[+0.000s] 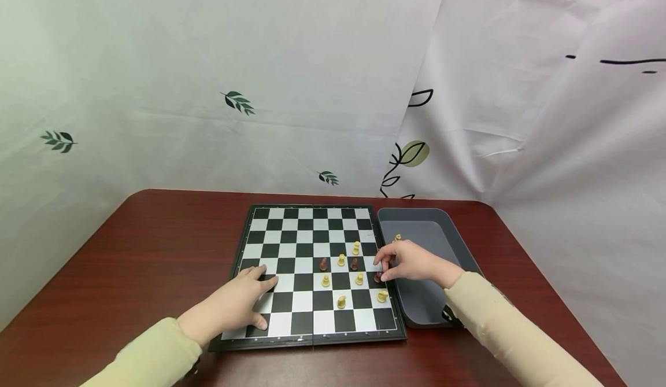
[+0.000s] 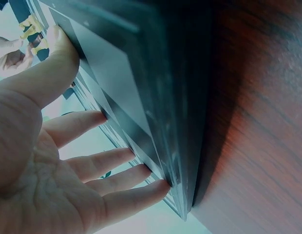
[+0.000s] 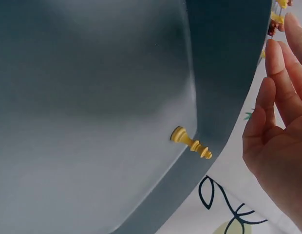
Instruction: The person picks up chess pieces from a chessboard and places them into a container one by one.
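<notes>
A black-and-white chessboard (image 1: 304,302) lies flat on the table. My left hand (image 1: 236,303) rests on its front left part, fingers spread; the left wrist view shows the fingertips (image 2: 160,187) at the board's edge. Over the right edge, my right hand (image 1: 411,261) has its thumb beside a dark red chess piece (image 1: 378,277), with no clear grip on it. Two more dark red pieces, one at the middle (image 1: 324,264), stand among several yellow pieces, such as a yellow pawn (image 1: 325,281). A taller yellow chess piece (image 3: 187,141) lies in the grey tray (image 1: 416,312).
The tray stands against the board's right side, partly under my right forearm. Dark red-brown wooden table (image 1: 156,248) extends left of the board. A pale curtain (image 1: 312,86) with leaf prints hangs behind the table.
</notes>
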A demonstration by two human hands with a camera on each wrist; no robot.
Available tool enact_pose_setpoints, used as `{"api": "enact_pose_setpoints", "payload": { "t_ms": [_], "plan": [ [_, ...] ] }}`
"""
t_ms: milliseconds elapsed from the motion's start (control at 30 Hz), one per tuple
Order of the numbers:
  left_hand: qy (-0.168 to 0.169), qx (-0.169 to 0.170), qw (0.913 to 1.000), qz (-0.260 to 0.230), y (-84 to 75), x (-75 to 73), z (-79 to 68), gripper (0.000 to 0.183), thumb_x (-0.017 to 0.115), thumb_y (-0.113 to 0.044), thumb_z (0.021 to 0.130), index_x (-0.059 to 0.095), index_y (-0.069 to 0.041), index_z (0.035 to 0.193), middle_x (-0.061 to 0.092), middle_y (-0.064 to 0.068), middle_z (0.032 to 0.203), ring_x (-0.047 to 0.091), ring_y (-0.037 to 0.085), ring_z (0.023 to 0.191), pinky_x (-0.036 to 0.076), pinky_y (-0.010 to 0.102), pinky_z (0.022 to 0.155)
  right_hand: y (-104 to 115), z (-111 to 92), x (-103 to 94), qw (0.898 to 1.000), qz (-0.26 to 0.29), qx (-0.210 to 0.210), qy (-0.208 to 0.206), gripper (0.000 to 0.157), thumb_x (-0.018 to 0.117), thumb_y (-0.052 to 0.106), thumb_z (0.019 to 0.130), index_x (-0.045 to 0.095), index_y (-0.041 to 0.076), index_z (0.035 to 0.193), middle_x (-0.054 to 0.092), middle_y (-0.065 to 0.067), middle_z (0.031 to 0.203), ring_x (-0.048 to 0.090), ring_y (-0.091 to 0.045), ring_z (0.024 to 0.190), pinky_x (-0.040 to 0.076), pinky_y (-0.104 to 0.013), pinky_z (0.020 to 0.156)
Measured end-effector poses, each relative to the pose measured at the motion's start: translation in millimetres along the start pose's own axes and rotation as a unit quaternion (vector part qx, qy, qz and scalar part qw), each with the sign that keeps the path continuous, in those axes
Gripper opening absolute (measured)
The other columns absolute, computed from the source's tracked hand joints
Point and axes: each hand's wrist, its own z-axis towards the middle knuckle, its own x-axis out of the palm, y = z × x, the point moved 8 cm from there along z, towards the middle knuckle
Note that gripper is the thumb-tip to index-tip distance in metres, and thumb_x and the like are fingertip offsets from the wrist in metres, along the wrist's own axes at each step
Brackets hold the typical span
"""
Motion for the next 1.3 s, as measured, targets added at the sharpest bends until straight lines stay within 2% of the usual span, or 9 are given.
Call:
{"api": "enact_pose_setpoints", "payload": {
  "t_ms": [367, 433, 500, 600, 667, 833, 1000, 1100, 1300],
  "plan": [
    [-0.002, 0.002, 1.0, 0.002, 0.5, 0.2, 0.7, 0.086, 0.086, -0.035, 0.056, 0.057, 0.003, 0.127, 0.045, 0.034, 0.133, 0.042, 0.051, 0.123, 0.041, 0.057, 0.098, 0.9, 5.9, 6.2, 1.0, -0.026, -0.005, 0.016, 0.012, 0.075, 0.01, 0.079, 0.069, 0.01, 0.089, 0.056, 0.012, 0.064, 0.049, 0.002, 0.064, 0.044, -0.022, 0.066],
    [-0.001, 0.001, 1.0, 0.001, 0.5, 0.0, 0.8, 0.086, 0.086, -0.035, 0.056, 0.057, 0.003, 0.127, 0.044, 0.034, 0.134, 0.042, 0.052, 0.123, 0.04, 0.057, 0.098, 1.4, 6.0, 6.6, 0.999, -0.034, -0.003, 0.018, 0.01, 0.075, 0.01, 0.079, 0.069, 0.011, 0.087, 0.056, 0.012, 0.062, 0.049, 0.002, 0.063, 0.045, -0.031, 0.081],
    [0.0, -0.001, 1.0, -0.001, 0.5, -0.2, 0.6, 0.086, 0.086, -0.034, 0.056, 0.057, 0.003, 0.127, 0.044, 0.034, 0.134, 0.041, 0.052, 0.124, 0.04, 0.057, 0.098, 1.6, 6.1, 6.8, 0.999, -0.042, -0.001, 0.019, 0.009, 0.075, 0.011, 0.079, 0.069, 0.013, 0.085, 0.056, 0.013, 0.062, 0.049, 0.003, 0.063, 0.04, -0.046, 0.095],
    [0.0, -0.003, 1.0, -0.002, 0.6, -0.2, 0.4, 0.085, 0.086, -0.034, 0.056, 0.057, 0.003, 0.127, 0.044, 0.034, 0.134, 0.041, 0.053, 0.124, 0.04, 0.058, 0.098, 1.3, 6.6, 7.2, 0.999, -0.048, 0.002, 0.023, 0.009, 0.075, 0.011, 0.079, 0.069, 0.016, 0.082, 0.057, 0.013, 0.062, 0.049, 0.003, 0.064, 0.023, -0.066, 0.101],
    [0.0, -0.003, 1.0, -0.002, 0.6, 0.0, 0.4, 0.085, 0.086, -0.034, 0.056, 0.057, 0.003, 0.127, 0.044, 0.035, 0.134, 0.041, 0.053, 0.124, 0.04, 0.058, 0.098, 1.0, 7.0, 7.6, 0.998, -0.048, 0.003, 0.027, 0.009, 0.075, 0.011, 0.079, 0.069, 0.017, 0.081, 0.058, 0.014, 0.063, 0.05, 0.003, 0.065, 0.021, -0.068, 0.101],
    [0.0, -0.004, 1.0, -0.001, 1.4, 0.9, 1.0, 0.086, 0.086, -0.034, 0.056, 0.057, 0.003, 0.127, 0.044, 0.034, 0.135, 0.041, 0.053, 0.124, 0.04, 0.058, 0.098, 0.8, 7.9, 8.3, 0.998, -0.049, -0.001, 0.032, 0.01, 0.074, 0.01, 0.079, 0.069, 0.018, 0.079, 0.06, 0.014, 0.065, 0.05, 0.003, 0.064, 0.026, -0.062, 0.098],
    [0.002, -0.004, 1.0, -0.001, 1.4, 1.4, 0.8, 0.086, 0.086, -0.034, 0.056, 0.057, 0.003, 0.128, 0.043, 0.034, 0.135, 0.041, 0.053, 0.124, 0.04, 0.058, 0.098, 0.2, 8.9, 9.2, 0.998, -0.046, -0.005, 0.033, 0.009, 0.074, 0.009, 0.08, 0.069, 0.017, 0.079, 0.061, 0.014, 0.066, 0.05, 0.004, 0.062, 0.036, -0.041, 0.086],
    [0.002, -0.002, 1.0, 0.0, 0.9, 1.0, 0.5, 0.086, 0.086, -0.034, 0.056, 0.057, 0.003, 0.128, 0.043, 0.035, 0.135, 0.041, 0.052, 0.124, 0.04, 0.058, 0.098, 0.4, 9.0, 9.6, 0.999, -0.042, -0.006, 0.033, 0.008, 0.073, 0.009, 0.08, 0.07, 0.016, 0.079, 0.062, 0.014, 0.067, 0.05, 0.003, 0.062, 0.037, -0.03, 0.076],
    [0.0, 0.001, 1.0, 0.001, 0.5, 0.5, 0.5, 0.086, 0.086, -0.035, 0.056, 0.057, 0.003, 0.128, 0.043, 0.035, 0.134, 0.041, 0.052, 0.124, 0.04, 0.058, 0.098, 1.1, 9.0, 9.8, 0.999, -0.035, -0.006, 0.034, 0.006, 0.073, 0.008, 0.081, 0.07, 0.014, 0.081, 0.062, 0.012, 0.067, 0.049, 0.003, 0.061, 0.038, -0.023, 0.068]
  ]
}}
